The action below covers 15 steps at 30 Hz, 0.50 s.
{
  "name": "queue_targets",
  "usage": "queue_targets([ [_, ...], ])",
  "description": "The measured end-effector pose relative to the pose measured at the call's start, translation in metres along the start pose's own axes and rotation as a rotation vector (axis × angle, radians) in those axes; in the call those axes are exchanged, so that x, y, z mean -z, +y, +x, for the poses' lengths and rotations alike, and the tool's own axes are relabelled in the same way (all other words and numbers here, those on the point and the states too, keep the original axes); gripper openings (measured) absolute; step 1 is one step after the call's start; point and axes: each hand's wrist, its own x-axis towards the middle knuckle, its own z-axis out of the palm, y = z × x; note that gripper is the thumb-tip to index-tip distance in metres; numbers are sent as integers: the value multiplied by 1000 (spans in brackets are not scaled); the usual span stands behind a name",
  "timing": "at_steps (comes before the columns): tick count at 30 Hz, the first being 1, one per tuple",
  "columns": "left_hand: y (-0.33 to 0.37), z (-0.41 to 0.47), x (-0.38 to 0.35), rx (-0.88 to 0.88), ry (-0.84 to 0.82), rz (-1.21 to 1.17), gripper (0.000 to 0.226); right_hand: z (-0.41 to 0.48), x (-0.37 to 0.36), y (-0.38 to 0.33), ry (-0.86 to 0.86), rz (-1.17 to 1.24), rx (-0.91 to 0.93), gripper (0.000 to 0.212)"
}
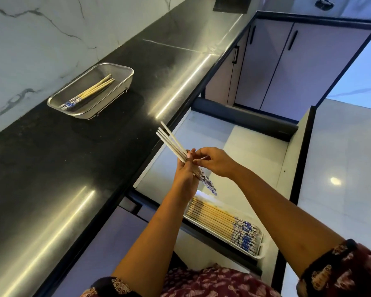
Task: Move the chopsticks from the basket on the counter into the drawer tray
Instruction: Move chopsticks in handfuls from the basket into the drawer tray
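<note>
My left hand (185, 176) grips a bundle of pale chopsticks (171, 141) with blue-and-white patterned ends, held above the open drawer (255, 144). My right hand (214, 161) pinches the same bundle at its middle. On the black counter stands a metal mesh basket (124, 71) with a few chopsticks (92, 92) lying in it. In the drawer's near end sits a white tray (260, 251) filled with several chopsticks (214, 217) laid side by side, patterned ends to the right.
The black counter (77, 157) runs along a marble wall (30, 39). The far part of the drawer is bare. Lilac cabinet doors (287, 67) with black handles stand beyond the drawer, and glossy floor tiles (341, 168) lie to the right.
</note>
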Motion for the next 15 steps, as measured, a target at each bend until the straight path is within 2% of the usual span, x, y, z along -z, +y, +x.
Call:
queue_targets([
  [5, -15, -9, 5, 125, -31, -6, 17, -5, -2, 11, -196, -91, -51, 32],
  [11, -29, -12, 8, 196, -55, -57, 15, -10, -10, 28, -258, 37, -180, 35],
  [15, -42, -13, 15, 215, -46, -30, 14, -19, -20, 39, -300, 45, -232, 15],
])
